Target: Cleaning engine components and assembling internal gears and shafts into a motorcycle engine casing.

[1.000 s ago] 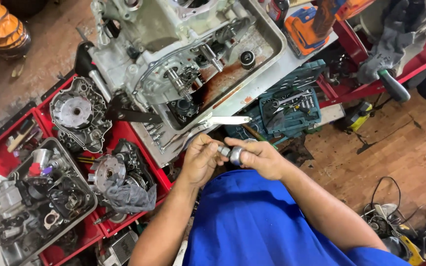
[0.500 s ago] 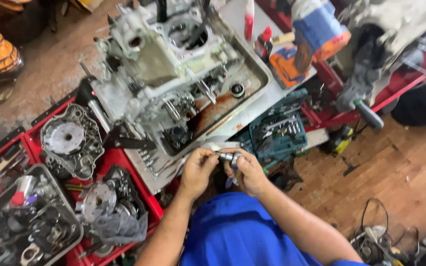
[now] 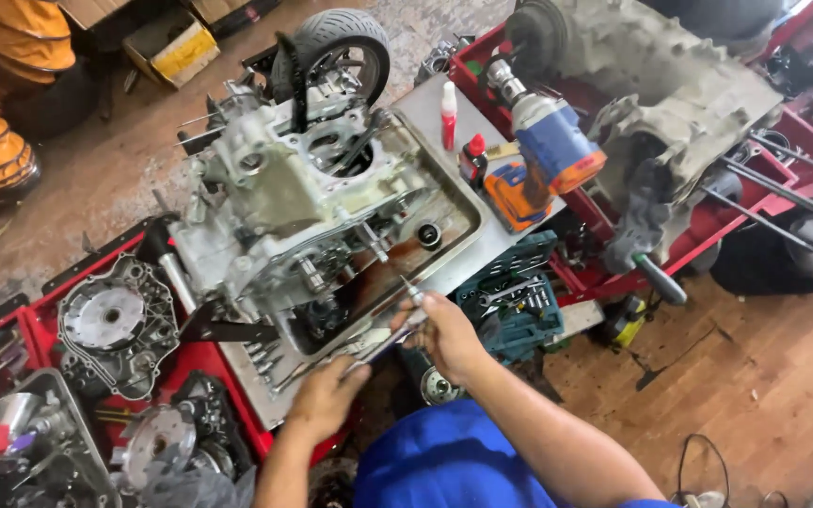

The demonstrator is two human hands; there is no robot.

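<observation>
Tool: a slim metal rod (image 3: 397,331) is lying across both hands, just before the engine block (image 3: 284,212).
Right hand (image 3: 444,334): grip closing around the rod's upper end.
Left hand (image 3: 326,400): fingers pinching its lower end.
Steel tray (image 3: 463,198): holding the block and loose bolts.
Red trays (image 3: 39,329): carrying engine covers.
Teal case (image 3: 515,301): holding sockets.

Even, bright daylight is filling the scene, casting only soft shadows. The metal tray (image 3: 444,122) is glaring slightly. Edges are bending outward, and the hands are blurring a little.
</observation>
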